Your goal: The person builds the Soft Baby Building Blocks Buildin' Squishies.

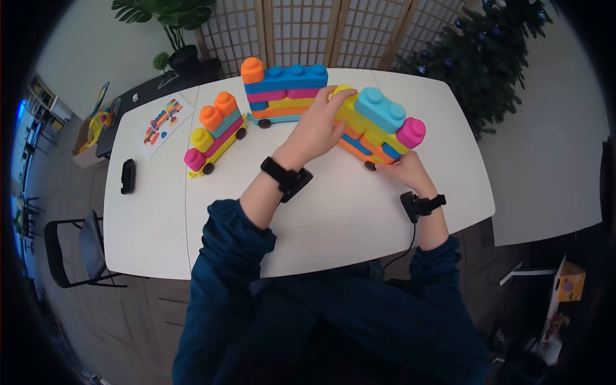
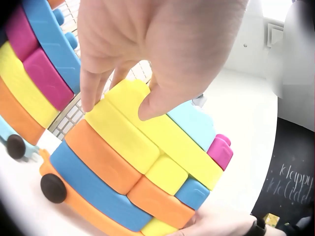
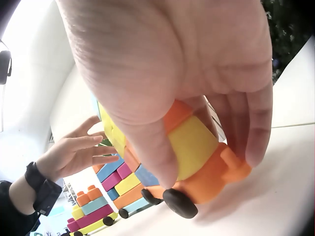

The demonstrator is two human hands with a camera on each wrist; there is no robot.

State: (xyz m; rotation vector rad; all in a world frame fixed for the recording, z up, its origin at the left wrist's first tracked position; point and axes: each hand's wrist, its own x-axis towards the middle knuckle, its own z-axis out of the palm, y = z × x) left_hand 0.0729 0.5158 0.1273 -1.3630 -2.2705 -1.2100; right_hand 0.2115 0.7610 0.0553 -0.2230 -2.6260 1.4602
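A wagon of toy building blocks [image 2: 106,164] stands at the right of the table, with orange, blue and yellow layers on an orange wheeled base. A turquoise block [image 1: 378,110] and a pink block [image 1: 410,133] top its right part. My left hand [image 1: 317,125] grips its yellow upper left part, thumb on the near face and fingers beyond. Low at the right end, my right hand [image 1: 409,174] holds the base between thumb and fingers. Close to its left end is a second wagon [image 1: 292,78], mostly blue on top. A smaller block wagon [image 1: 221,138] stands further left.
On the white table [image 1: 308,212], a printed picture sheet [image 1: 163,131] lies at the far left, and a black case-like object [image 1: 128,176] sits nearer. Behind stand a lattice screen [image 1: 301,32] and a decorated tree [image 1: 475,58]. A chair [image 1: 83,247] is at the left.
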